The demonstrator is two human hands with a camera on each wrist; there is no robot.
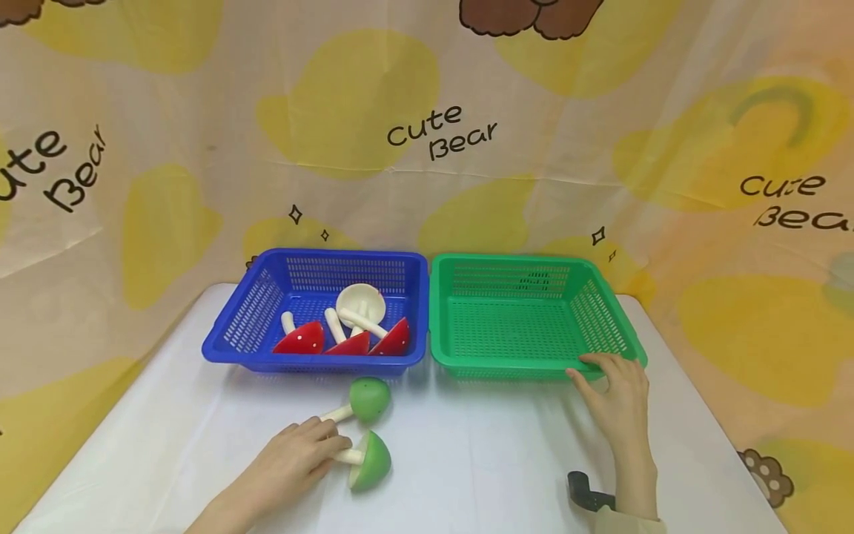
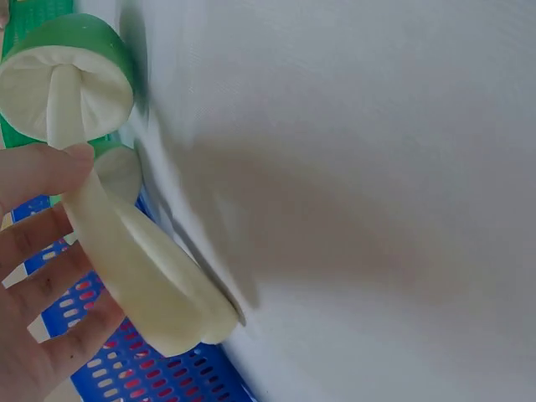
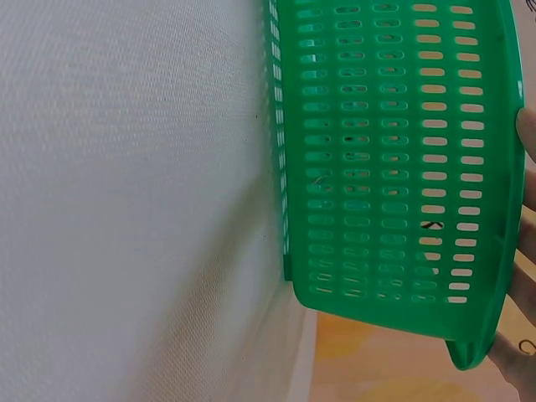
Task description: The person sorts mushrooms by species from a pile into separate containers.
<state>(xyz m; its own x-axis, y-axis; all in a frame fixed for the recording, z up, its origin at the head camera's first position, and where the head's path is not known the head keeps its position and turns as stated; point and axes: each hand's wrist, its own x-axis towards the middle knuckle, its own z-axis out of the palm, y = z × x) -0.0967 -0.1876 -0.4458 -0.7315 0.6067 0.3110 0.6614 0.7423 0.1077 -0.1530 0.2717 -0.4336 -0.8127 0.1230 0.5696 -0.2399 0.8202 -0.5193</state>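
Note:
My left hand pinches the pale stem of a toy mushroom with a green cap, low over the white table. In the left wrist view the thumb lies across that stem. Just behind it is a second green-capped mushroom, its stem running beside the first and partly hidden by my fingers. My right hand rests at the front right corner of the green basket, with loosely extended fingers touching its rim.
A blue basket stands against the green one's left side, holding several red-capped toy mushrooms and a white round piece. A black curved object lies by my right wrist. Patterned cloth hangs behind the table.

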